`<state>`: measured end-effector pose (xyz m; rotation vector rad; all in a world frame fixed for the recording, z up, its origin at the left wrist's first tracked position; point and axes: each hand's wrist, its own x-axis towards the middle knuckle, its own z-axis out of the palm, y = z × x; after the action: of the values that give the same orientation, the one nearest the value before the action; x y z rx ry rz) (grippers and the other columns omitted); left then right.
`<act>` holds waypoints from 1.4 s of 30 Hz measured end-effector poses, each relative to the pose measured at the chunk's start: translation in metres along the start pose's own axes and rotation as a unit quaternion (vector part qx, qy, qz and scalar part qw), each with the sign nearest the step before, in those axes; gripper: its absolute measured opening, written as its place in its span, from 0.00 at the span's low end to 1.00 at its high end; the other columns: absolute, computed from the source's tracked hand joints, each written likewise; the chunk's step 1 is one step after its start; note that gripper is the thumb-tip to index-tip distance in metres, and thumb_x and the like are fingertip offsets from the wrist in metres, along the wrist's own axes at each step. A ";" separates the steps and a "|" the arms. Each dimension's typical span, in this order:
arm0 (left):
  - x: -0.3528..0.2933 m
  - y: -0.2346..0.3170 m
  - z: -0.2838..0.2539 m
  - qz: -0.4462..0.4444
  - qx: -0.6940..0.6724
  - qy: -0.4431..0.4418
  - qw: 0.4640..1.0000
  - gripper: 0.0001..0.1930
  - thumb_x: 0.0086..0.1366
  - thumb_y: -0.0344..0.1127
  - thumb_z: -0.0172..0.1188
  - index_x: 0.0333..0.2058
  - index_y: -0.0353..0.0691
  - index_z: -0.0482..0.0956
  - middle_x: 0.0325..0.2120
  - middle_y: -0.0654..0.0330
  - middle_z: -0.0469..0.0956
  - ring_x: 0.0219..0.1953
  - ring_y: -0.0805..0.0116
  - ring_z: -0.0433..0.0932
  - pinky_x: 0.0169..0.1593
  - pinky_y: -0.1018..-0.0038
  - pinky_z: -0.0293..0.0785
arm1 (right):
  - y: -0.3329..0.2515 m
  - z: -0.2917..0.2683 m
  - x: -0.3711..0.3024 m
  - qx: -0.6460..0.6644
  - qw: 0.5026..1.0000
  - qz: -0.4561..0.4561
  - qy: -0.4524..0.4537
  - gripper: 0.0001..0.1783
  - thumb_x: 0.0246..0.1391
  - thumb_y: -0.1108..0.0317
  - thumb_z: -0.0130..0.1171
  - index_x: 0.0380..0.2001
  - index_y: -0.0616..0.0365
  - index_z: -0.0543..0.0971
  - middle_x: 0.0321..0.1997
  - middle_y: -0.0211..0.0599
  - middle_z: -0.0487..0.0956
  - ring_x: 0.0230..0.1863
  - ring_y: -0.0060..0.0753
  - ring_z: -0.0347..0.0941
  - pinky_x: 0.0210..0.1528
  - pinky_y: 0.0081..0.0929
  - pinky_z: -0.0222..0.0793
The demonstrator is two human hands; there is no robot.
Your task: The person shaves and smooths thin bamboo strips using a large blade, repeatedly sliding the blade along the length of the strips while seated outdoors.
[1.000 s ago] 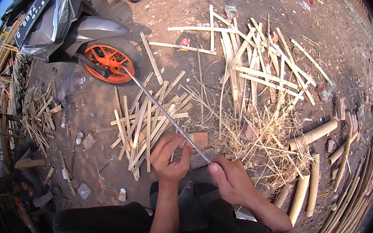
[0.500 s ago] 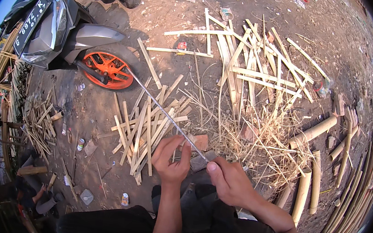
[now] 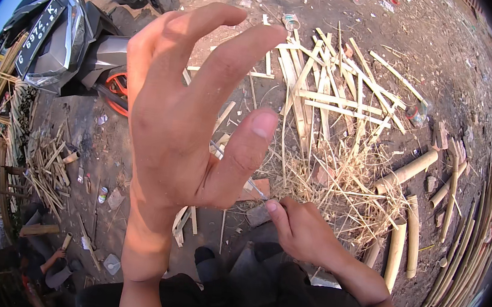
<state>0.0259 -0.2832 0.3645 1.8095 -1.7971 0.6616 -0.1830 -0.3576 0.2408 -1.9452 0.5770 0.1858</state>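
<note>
Holding a thin, silver-grey, metallic-looking rod near its lower end, a worker's bare right hand has its grip closed on it, while the bare left hand hovers high, thumb and fingers apart and apparently around nothing. The rod runs forward and left from the right grip, passing behind the left hand, which hides its far end. With just one grip seeming to bear it, the rod could tip or twist should the right fingers slacken. The left fingers, if lowered onto a rod so largely masked from view, could miss it or meet an edge; whether it is sharp cannot be told. Just beyond the right grip, a red-brown, flat-faced brick could jar a dipping rod, and tangled, straw-coloured shavings to the grip's right might snag it.
</note>
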 end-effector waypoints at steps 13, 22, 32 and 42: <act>-0.065 -0.034 0.080 -0.122 -0.086 -0.227 0.963 0.37 0.58 0.31 0.48 0.70 0.42 0.60 0.74 0.47 0.50 0.73 0.34 0.51 0.74 0.46 0.42 | 0.003 0.012 0.017 -0.040 0.997 -0.058 0.021 0.30 0.72 0.52 0.45 0.29 0.71 0.78 0.18 0.60 0.76 0.24 0.66 0.76 0.33 0.56 0.71; -0.092 -0.060 0.101 -0.172 -0.068 -0.215 0.959 0.34 0.60 0.31 0.49 0.69 0.44 0.63 0.72 0.49 0.55 0.72 0.30 0.49 0.74 0.50 0.47 | -0.004 0.003 0.020 -0.053 0.998 -0.037 0.008 0.30 0.71 0.50 0.46 0.28 0.69 0.79 0.18 0.59 0.76 0.23 0.64 0.76 0.32 0.53 0.71; -0.062 -0.061 0.089 -0.090 -0.070 -0.194 0.974 0.21 0.65 0.33 0.53 0.57 0.39 0.76 0.58 0.48 0.74 0.62 0.46 0.70 0.65 0.57 0.63 | 0.037 0.016 0.036 0.141 0.984 -0.061 -0.094 0.27 0.62 0.49 0.63 0.24 0.65 0.77 0.15 0.40 0.69 0.20 0.32 0.69 0.27 0.36 0.66; -0.065 -0.073 0.111 -0.072 -0.115 -0.241 0.961 0.29 0.65 0.32 0.46 0.67 0.50 0.68 0.69 0.46 0.61 0.68 0.33 0.59 0.74 0.48 0.48 | 0.016 -0.023 0.047 -0.015 0.984 0.047 -0.174 0.26 0.61 0.48 0.62 0.35 0.66 0.81 0.26 0.53 0.80 0.31 0.55 0.79 0.39 0.46 0.72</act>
<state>0.0970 -0.3068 0.2374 2.0277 -1.9116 -0.0591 -0.1526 -0.3980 0.2203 -1.8575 0.4352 0.5844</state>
